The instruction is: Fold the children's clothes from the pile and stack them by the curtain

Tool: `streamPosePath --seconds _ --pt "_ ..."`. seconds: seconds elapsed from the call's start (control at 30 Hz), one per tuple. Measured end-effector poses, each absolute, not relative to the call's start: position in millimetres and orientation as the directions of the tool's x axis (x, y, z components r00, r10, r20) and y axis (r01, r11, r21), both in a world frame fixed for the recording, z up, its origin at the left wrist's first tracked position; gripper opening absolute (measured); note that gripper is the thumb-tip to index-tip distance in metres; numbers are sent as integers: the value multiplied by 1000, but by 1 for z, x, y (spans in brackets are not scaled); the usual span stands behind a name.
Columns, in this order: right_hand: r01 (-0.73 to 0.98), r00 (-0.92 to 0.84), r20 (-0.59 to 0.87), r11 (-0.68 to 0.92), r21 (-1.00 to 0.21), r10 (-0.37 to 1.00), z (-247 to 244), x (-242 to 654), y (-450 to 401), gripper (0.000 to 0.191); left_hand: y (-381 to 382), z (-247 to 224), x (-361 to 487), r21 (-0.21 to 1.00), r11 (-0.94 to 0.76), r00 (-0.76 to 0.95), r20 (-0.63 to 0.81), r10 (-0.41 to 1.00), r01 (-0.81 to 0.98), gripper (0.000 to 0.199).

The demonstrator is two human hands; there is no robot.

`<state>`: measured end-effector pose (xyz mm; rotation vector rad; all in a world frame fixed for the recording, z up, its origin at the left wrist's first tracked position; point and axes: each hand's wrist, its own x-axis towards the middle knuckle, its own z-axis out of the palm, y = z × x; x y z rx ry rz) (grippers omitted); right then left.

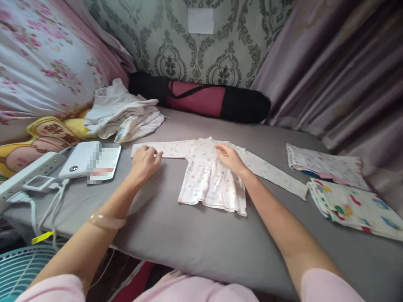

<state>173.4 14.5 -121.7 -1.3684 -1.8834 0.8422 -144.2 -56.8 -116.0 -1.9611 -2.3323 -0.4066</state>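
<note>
A small white long-sleeved shirt (209, 178) with a faint coloured print lies spread on the grey bed sheet (163, 235), both sleeves stretched sideways. My left hand (146, 161) is over the end of the left sleeve, with its fingers loosely bent and apart. Over the shirt's upper chest, near the collar, is my right hand (231, 159), its fingers half curled and slightly apart. No fabric looks lifted by either hand. Whether the fingertips press on the cloth is hard to see. A pale bangle (107, 221) circles my left forearm.
Folded printed clothes (355, 205) lie at the right, and a crumpled heap of pale clothes (122, 111) at the back left. A power strip (31, 176), a white power bank (80, 159) and a phone (108, 163) sit left. A black-and-maroon bag (198, 98) lies along the wall.
</note>
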Motion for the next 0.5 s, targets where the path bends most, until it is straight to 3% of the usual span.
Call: streamPosePath --seconds 0.1,0.17,0.3,0.5 --pt "615 -97 42 93 -783 994 -116 233 -32 27 -83 -117 -127 307 59 -66 12 998 950 50" --pt "720 -39 -62 -15 -694 997 -114 265 -66 27 -100 -120 -116 385 -4 30 -62 998 923 51" --pt "895 -22 -166 -54 -442 986 -109 285 -124 31 -129 -125 -95 463 -19 42 -40 998 886 50" --pt "945 4 -141 -50 -323 990 -102 250 -162 21 -145 -120 -66 471 14 12 -52 999 882 45"
